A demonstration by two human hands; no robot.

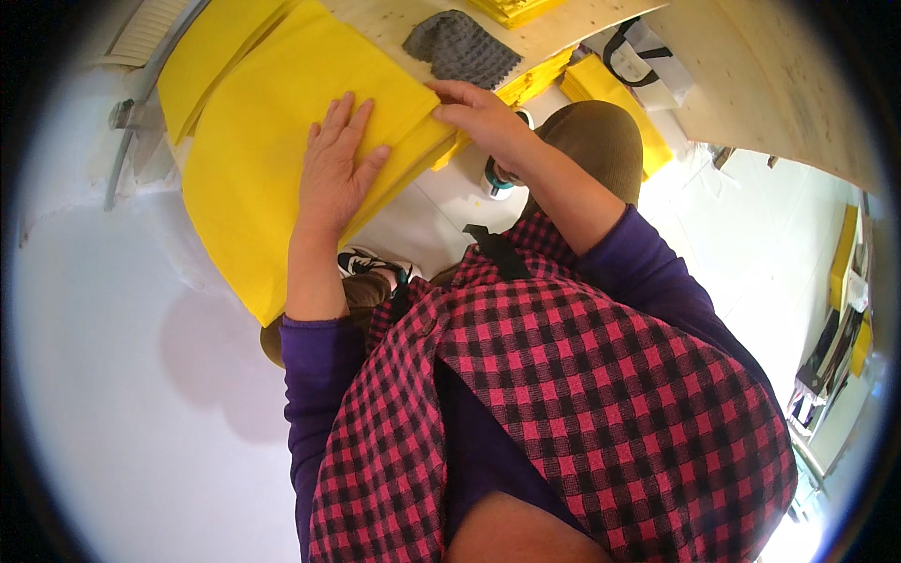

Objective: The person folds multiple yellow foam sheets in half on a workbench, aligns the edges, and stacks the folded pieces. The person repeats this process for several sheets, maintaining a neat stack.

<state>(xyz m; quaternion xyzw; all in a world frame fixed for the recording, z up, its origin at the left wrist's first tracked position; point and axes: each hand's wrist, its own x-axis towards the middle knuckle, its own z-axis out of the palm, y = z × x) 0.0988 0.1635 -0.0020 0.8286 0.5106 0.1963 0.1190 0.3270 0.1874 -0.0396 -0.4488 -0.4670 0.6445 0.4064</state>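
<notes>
A stack of yellow fabric sheets (253, 178) lies over the near left part of the wooden table (375, 23) and hangs past its edge. My left hand (336, 169) rests flat on the top sheet, its fingers spread. At the stack's right corner, my right hand (483, 117) has its thumb and fingers closed on the edge of the yellow fabric. Several layers show along that edge, below the right hand. How many layers the right hand pinches is hidden.
A grey knitted cloth (460, 49) lies on the table beyond my right hand. More folded yellow fabric (516, 9) sits at the far edge. Under the table are yellow bundles (615, 108) and a white bag with black handles (648, 61). My knee (596, 141) is close by.
</notes>
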